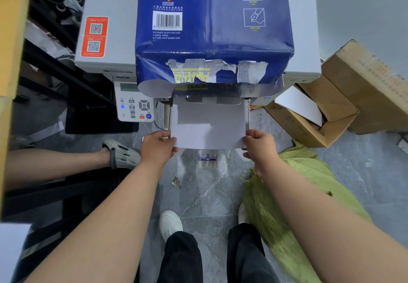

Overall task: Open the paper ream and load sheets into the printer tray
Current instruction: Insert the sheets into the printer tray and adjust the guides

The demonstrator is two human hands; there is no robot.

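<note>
A blue paper ream (212,28) lies on top of the grey printer (106,17), its near end torn open with ragged flaps. Below it, a stack of white sheets (208,123) sticks out of the printer's front tray opening. My left hand (157,148) grips the sheets' near left corner and my right hand (260,145) grips the near right corner. The far end of the sheets sits inside the printer under the ream's overhang. A tray part (207,158) with a blue guide shows just below the sheets.
The printer's control panel (134,104) is left of the sheets. Open cardboard boxes (326,110) stand at the right, a green sack (287,194) lies on the floor by my right leg. Another person's foot in a grey sandal (122,153) is at the left. Dark shelving stands at the left.
</note>
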